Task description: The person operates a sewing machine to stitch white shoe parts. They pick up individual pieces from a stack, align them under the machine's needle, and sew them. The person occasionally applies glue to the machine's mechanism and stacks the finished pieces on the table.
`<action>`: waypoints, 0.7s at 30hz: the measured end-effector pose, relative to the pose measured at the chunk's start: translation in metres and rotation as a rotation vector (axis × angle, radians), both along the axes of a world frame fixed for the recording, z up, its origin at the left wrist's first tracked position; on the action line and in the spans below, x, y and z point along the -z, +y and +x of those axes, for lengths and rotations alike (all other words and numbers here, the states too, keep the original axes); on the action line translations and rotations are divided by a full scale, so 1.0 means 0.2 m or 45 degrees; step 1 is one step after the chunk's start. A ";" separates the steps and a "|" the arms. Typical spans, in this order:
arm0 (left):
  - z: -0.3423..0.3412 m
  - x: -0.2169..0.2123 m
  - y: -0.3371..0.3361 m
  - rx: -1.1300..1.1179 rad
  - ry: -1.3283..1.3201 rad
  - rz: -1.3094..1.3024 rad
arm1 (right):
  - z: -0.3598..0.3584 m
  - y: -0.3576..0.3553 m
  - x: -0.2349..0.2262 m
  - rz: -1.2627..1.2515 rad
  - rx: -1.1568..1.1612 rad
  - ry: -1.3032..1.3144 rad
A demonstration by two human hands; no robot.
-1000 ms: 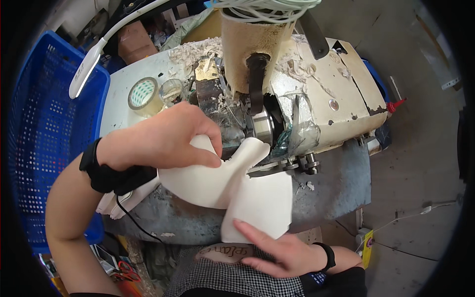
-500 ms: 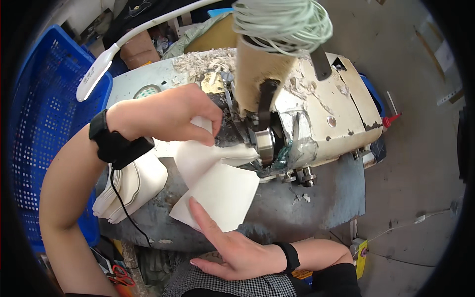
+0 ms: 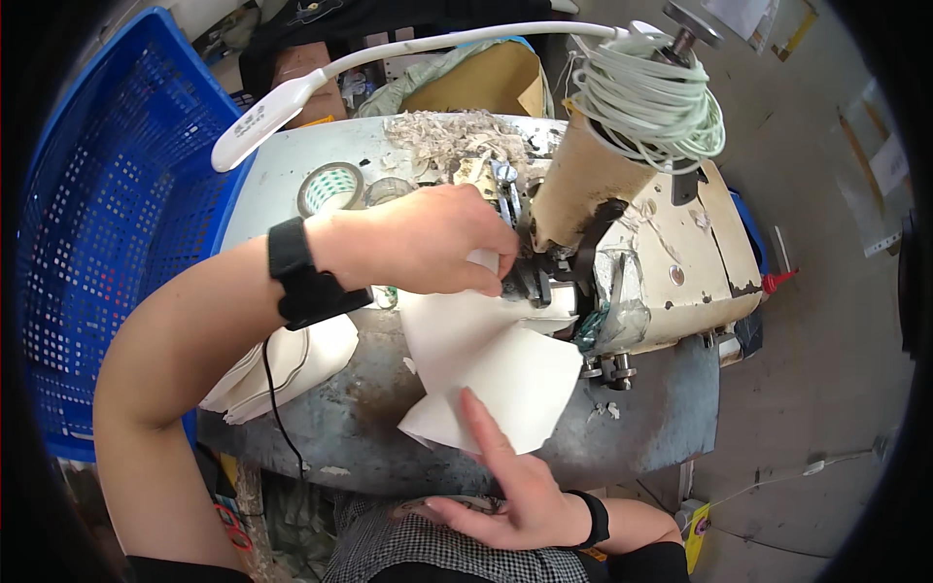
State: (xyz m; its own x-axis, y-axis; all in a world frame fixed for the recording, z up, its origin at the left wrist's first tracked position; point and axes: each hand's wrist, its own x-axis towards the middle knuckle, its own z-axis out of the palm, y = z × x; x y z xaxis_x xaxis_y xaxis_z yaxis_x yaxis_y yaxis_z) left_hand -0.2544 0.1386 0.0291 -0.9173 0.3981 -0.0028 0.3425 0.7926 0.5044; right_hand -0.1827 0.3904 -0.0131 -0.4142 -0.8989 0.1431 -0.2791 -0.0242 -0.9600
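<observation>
Closest in, the right hand [image 3: 525,500] is resting its pointing finger on the near part of a white sheet [image 3: 510,384]; its fingers are spreading loosely and not gripping. The sheet is lying over the gray metal table [image 3: 641,418], with its far part reaching up to the machine [image 3: 685,272]. The left hand [image 3: 437,238] is pinching that far part between thumb and fingers, and it is blocking some of the spot where sheet and machine are meeting.

A stack of white pieces [image 3: 326,360] is sitting left of the sheet, and a black cord [image 3: 270,398] is hanging across it. Past the left hand, a tape roll [image 3: 333,185] is lying on the machine's pale top, with fluffy scraps [image 3: 452,141] piling up behind. A blue basket [image 3: 107,233] is standing at the left, and a white lamp [image 3: 267,121] is poking out near it.

Half a second ago the left arm was hiding most of the tape roll; now the roll is showing. The pointing finger is pressing a bit further in from the sheet's left edge.
</observation>
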 end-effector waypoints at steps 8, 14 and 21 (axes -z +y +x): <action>0.04 0.08 0.13 -0.246 0.074 0.054 | -0.04 0.08 -0.03 0.102 0.248 0.364; 0.07 0.13 0.19 -0.384 0.042 0.301 | -0.20 0.17 0.07 0.029 0.625 1.386; 0.04 -0.02 0.21 -0.548 -0.631 0.422 | -0.40 0.19 -0.07 -0.023 0.641 1.876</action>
